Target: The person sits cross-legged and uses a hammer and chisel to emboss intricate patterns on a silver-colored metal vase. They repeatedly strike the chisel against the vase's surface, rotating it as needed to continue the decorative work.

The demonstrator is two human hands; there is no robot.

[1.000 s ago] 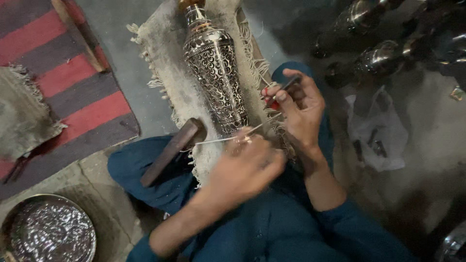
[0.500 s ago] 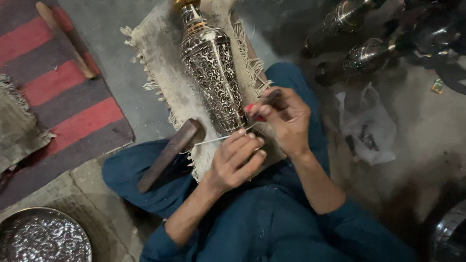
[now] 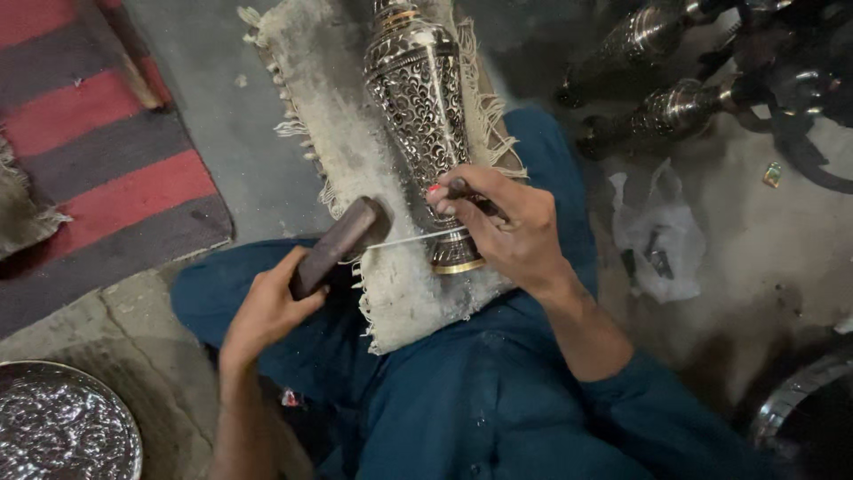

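An engraved silver metal vase (image 3: pixel 419 116) lies on its side on a fringed beige cloth (image 3: pixel 342 151) over my lap. My right hand (image 3: pixel 502 227) rests on the vase's lower part and grips a small dark tool (image 3: pixel 464 190) with a red tip, its fingers also pinching a thin white wire (image 3: pixel 410 238) that runs left. My left hand (image 3: pixel 271 307) is closed around the handle of a dark wooden mallet (image 3: pixel 342 242), whose head lies on the cloth beside the vase's base.
A red and grey striped rug (image 3: pixel 98 151) lies at left. An embossed silver tray (image 3: pixel 62 431) sits at bottom left. More metal vases (image 3: pixel 666 111) lie at top right, with a crumpled plastic bag (image 3: pixel 657 231) below them and a round metal rim (image 3: pixel 795 400) at bottom right.
My left hand left the wire near the vase and moved down-left to take hold of the mallet handle. My right hand stayed on the vase with the tool.
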